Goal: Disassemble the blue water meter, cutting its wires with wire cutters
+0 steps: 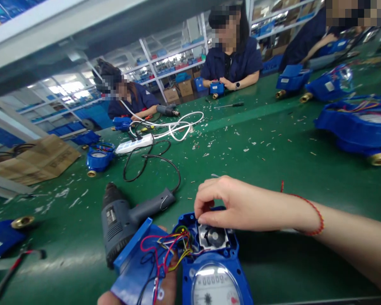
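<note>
A blue water meter (214, 271) with a round counter dial lies at the bottom middle, its upper compartment exposed. Red, yellow and black wires (165, 250) run from that compartment to a loose blue cover (136, 262) tilted to its left. My left hand (169, 283) grips this cover from beneath and behind, thumb at the lower edge. Over the compartment's top edge, my right hand (217, 203) has thumb and fingers pinched together beside a silver square part (213, 236). What the pinch holds, if anything, is hidden.
A grey heat gun (117, 224) lies left of the meter. Behind it are a white power strip (135, 144) and tangled cables. More blue meters (100, 156) stand left and right (358, 123). A screwdriver (230, 105) lies farther back. Several co-workers sit across the green table (228, 165).
</note>
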{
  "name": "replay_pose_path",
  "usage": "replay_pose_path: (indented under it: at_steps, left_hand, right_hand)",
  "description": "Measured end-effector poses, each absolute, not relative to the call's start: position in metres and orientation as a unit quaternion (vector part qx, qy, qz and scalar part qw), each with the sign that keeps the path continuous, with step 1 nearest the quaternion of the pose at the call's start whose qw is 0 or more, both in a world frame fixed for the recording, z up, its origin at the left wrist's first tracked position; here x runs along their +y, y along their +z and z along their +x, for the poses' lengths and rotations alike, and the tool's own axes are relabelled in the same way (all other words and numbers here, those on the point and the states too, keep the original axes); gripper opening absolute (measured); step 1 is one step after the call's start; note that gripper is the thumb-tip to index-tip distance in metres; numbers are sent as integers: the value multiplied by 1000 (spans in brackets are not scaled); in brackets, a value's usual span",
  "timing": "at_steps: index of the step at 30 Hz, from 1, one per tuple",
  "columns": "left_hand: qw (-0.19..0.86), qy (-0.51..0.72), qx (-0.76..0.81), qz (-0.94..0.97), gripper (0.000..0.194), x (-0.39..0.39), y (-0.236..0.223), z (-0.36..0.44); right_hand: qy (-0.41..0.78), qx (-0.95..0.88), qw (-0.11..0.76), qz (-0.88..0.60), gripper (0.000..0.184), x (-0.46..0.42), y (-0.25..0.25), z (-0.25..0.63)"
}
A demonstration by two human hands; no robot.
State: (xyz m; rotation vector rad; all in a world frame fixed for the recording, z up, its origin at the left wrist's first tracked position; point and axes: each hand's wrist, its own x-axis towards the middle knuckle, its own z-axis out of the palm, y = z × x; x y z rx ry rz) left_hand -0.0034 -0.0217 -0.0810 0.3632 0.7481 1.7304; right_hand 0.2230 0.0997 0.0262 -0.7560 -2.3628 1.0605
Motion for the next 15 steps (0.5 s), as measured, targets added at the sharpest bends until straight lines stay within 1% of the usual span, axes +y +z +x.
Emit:
replay_pose_path:
  at_steps: [2,5,7,9,12,15]
  left_hand:
    - [562,742,323,171,77,-19,-83,1]
    - [550,742,332,190,75,-15,-88,1]
    - [546,744,336,191,73,-13,-91,-2]
    - [542,743,343,191,71,-15,-92,-6]
    - [533,744,354,193,67,-19,-89,-8]
    - [529,743,362,194,67,-19,-77,-2]
  right_hand:
    - [361,-868,215,-264,8,93,25,217]
    - [300,-902,181,-254,15,85,22,207]
    - [269,-917,157,-251,15,82,20,201]
    - [264,-920,149,-251,13,81,19,197]
    - [281,-912,165,-251,13,81,15,194]
    - [298,-895,205,-259,11,83,10,196]
